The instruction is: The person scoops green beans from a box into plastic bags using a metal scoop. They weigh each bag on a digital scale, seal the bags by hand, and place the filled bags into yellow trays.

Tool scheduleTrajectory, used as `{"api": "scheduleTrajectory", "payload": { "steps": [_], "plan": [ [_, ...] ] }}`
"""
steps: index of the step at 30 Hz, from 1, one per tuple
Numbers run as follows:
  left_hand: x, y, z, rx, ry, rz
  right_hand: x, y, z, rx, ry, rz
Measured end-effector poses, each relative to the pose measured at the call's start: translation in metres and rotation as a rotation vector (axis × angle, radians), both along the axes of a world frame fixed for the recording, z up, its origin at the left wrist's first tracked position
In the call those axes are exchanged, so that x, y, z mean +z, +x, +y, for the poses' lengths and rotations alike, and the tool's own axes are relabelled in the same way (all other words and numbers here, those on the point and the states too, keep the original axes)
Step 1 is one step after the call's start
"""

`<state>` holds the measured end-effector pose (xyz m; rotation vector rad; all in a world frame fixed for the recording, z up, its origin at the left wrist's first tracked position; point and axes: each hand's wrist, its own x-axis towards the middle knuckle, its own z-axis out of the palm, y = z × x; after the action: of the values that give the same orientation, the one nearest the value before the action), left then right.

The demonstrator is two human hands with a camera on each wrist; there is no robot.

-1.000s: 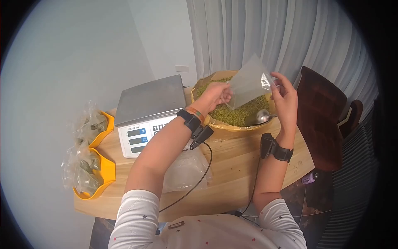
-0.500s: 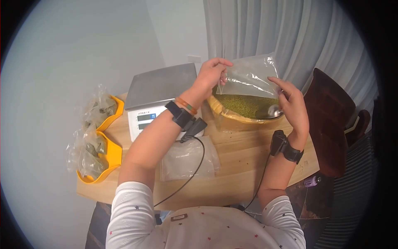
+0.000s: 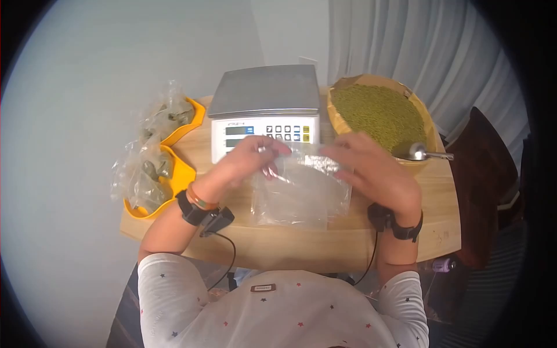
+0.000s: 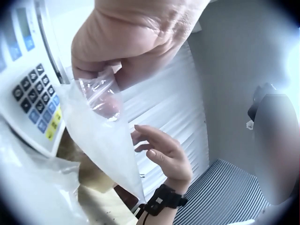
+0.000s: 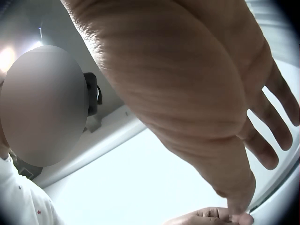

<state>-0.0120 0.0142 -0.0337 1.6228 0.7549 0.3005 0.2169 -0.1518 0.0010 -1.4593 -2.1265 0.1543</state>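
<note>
A clear zip bag (image 3: 307, 182) hangs in front of the scale (image 3: 264, 95). My left hand (image 3: 246, 159) pinches it near its zip edge; the left wrist view shows the bag (image 4: 101, 126) drooping from curled fingers. On the bag's other side is my right hand (image 3: 377, 174), its fingers loosely spread. In the right wrist view, its thumb reaches the left hand's fingertips (image 5: 211, 214). More flat clear plastic (image 4: 42, 183) lies on the table below the held bag.
At the back right stands a lined container (image 3: 432, 130) of small green beans (image 3: 377, 113), with a metal scoop (image 3: 418, 152) at its near rim. Two yellow holders (image 3: 184, 174) with filled clear bags (image 3: 145, 180) stand at the left. A dark chair (image 3: 481, 168) is beyond the table's right end.
Both hands have brought the clear bag from above the green beans to in front of the scale. The right fingers have spread beside it. The head view has swung left.
</note>
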Motion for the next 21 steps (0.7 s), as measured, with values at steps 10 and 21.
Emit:
{"api": "scheduleTrajectory", "payload": {
  "steps": [10,21],
  "plan": [
    [-0.048,-0.065,-0.009,-0.163,0.099,0.184,-0.099,-0.064,0.035,0.287,-0.502,-0.282],
    [0.003,-0.175,0.035,0.574,1.002,0.415,-0.076,-0.045,0.034,0.302,-0.493,-0.256]
  ]
}}
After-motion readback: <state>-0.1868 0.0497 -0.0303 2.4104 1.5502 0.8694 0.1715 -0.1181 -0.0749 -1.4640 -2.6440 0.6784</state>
